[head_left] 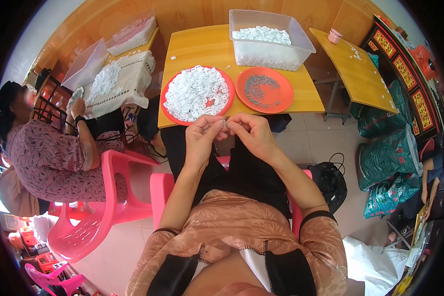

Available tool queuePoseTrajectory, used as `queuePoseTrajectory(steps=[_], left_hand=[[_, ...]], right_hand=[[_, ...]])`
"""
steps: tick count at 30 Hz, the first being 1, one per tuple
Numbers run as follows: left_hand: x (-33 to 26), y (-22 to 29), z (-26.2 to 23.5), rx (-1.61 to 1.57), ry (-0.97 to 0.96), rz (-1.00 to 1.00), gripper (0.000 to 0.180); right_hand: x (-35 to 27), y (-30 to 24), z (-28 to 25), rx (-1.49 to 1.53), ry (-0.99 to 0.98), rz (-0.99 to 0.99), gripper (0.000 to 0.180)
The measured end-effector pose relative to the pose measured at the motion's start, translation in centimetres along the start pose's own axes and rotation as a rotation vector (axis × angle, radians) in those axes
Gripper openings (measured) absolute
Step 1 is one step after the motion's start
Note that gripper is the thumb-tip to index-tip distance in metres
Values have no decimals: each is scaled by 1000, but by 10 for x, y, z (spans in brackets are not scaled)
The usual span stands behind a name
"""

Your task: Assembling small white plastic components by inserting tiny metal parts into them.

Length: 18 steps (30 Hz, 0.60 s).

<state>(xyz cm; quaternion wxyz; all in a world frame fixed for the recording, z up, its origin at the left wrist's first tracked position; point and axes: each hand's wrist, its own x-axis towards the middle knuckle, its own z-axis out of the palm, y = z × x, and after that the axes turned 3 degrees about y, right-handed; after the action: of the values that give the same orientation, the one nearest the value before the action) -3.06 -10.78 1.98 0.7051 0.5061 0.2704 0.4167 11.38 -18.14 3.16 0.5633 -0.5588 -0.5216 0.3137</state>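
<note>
You have both hands raised together just in front of the near edge of the yellow counter (281, 101), meeting over your lap. Your left hand (202, 140) and right hand (254, 135) pinch one small white ring piece (224, 123) between thumb and forefinger tips; the fingers are closed almost fully, with only the little part between them, and the other fingers curl loosely in. Whether a thin metal part is already seated in it, you cannot tell at this size.

To do this step well, keep the pinch light and at the very tips, so the piece stays visible between them and does not flex. Keep your wrists close together, as they are now; that should steady both sides of the part. Work just this side of the counter edge, so a dropped piece has a chance of landing on your lap and not the floor.

The piece looks tiny and roughly round, so a long axis is hard to call; as far as it shows, it lies left to right between your two pinches, with its face turned up toward you.

Just beyond your hands sits a red plate (168, 98) heaped with white rings, and to its right an orange plate (287, 91) holding small grey metal bits. Farther off stands a clear plastic bin (274, 52) of more white pieces. On your left, another person (49, 148) sits on a pink chair (108, 197).
</note>
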Motion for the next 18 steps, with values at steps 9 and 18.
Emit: queuePoseTrajectory(steps=[9,18], left_hand=[[-4,-6,4,54,28,138,8],[-9,-15,12,41,137,238,7]], right_hand=[[-4,-7,6,3,51,-61,11],[-7,-6,13,-10,111,-88,9]])
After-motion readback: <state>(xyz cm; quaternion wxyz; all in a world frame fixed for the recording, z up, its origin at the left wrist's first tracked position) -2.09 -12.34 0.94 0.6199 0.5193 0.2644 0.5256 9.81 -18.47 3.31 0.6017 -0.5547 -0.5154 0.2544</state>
